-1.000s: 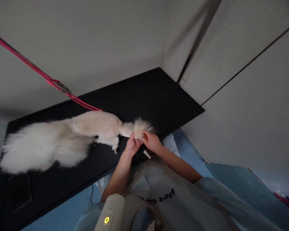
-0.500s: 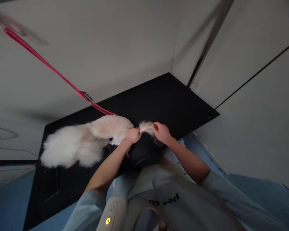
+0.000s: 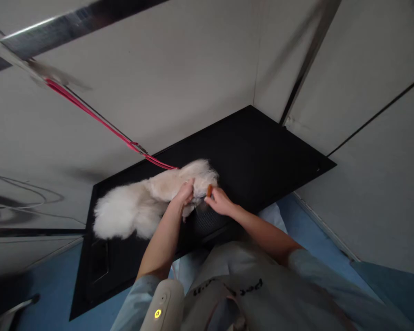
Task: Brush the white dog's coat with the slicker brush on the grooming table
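Note:
A fluffy white dog [image 3: 119, 211] is on the black table, its coat shorter along the middle. My left hand [image 3: 185, 192] is closed on fur at the dog's right-hand end, with a tuft [image 3: 200, 174] puffed out just beyond it. In my right hand [image 3: 221, 201] is a slicker brush [image 3: 209, 190] with an orange-brown handle. Its thin head lies low against the fur between my hands and is too blurred to make out fully. A pink lead [image 3: 89, 112] runs from the upper left down to the dog's back.
The black table [image 3: 258, 151] slants across the view, with a pale wall [image 3: 200, 69] behind it. A metal bar [image 3: 62, 37] crosses the upper left. Cables [image 3: 24, 193] hang at the left. A white device with a yellow light [image 3: 163, 303] sits at my chest.
My left hand has shifted its hold from a drawn-out tuft back against the dog. The brush has come left to the fur, which now fluffs out. The view has shifted.

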Motion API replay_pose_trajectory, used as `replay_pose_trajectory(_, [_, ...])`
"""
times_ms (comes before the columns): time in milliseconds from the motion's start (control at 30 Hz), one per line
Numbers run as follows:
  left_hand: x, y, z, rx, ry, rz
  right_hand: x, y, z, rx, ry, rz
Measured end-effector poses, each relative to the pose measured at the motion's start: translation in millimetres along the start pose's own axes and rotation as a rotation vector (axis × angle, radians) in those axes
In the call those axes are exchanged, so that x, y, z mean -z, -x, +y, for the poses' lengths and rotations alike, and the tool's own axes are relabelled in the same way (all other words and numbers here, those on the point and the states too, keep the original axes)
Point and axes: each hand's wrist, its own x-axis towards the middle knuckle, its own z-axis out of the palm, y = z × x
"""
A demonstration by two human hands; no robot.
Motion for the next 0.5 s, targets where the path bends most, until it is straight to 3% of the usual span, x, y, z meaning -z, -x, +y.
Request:
replay_pose_trajectory(100, [2.9,8.2,3.5,0.005,0.014,0.009,2.4,-28.6,-6.1,-0.069,-0.226,0.492])
replay_pose_trajectory(167, [5.8,10.9,3.9,-0.017,0.028,0.011,4.5,-27.4,-10.6,-0.056,-0.327,0.656])
replay_pose_trajectory(233, [8.1,11.0,2.3,-0.011,0.037,0.036,0.8,-13.5,-16.5,-0.036,-0.407,0.543])
replay_pose_trajectory(300, [9.3,10.2,-0.5,0.015,0.058,0.063,-4.0,0.1,-19.9,-0.054,-0.454,0.259])
replay_pose_trajectory(333, [9.4,10.0,-1.8,0.027,0.074,0.057,-4.0,3.3,-19.8,-0.089,-0.461,0.185])
replay_pose_trajectory(400, [8.8,10.5,-3.8,0.022,0.099,0.029,3.1,1.6,-16.8,-0.186,-0.493,0.294])
replay_pose_trajectory(500, [6.4,12.6,-4.5,-0.041,0.118,0.044,15.8,-3.8,-15.0,-0.24,-0.537,0.632])
